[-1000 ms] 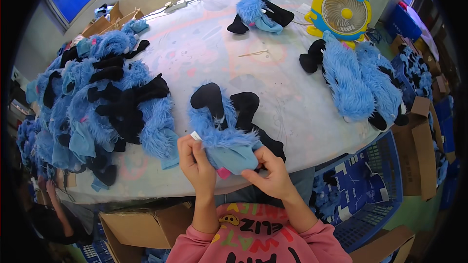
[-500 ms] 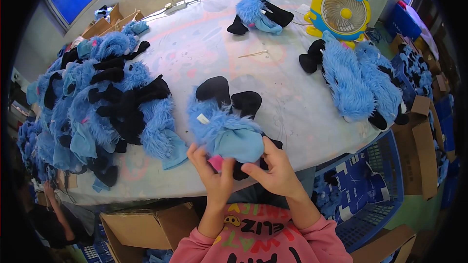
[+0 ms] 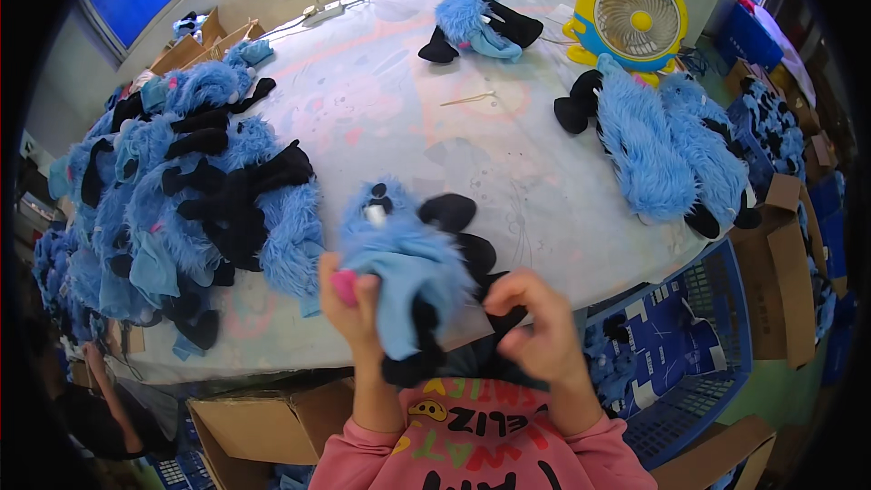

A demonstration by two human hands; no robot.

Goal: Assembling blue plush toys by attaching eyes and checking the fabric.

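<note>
A blue furry plush toy (image 3: 399, 254) with black limbs, a pale blue cloth part, a pink part and a white tag hangs over the near edge of the table, looking limp. My left hand (image 3: 352, 322) grips its left side, with the thumb beside the pink part. Just right of the toy is my right hand (image 3: 544, 331), its fingers curved and apart, close to a black limb. Nothing shows in its grasp. Motion blurs the toy and partly my right hand.
A heap of similar plush pieces (image 3: 136, 209) covers the table's left side. Two more plush pieces (image 3: 649, 159) lie at right, below a yellow fan (image 3: 635, 18). Another plush (image 3: 472, 23) and a thin tool (image 3: 467, 100) lie farther back. A blue crate (image 3: 726, 354) and cardboard boxes (image 3: 263, 422) stand below.
My left hand has lifted and turned the toy, its pink part now higher and further left. My right hand has let go of the pale blue cloth and drawn off to the right.
</note>
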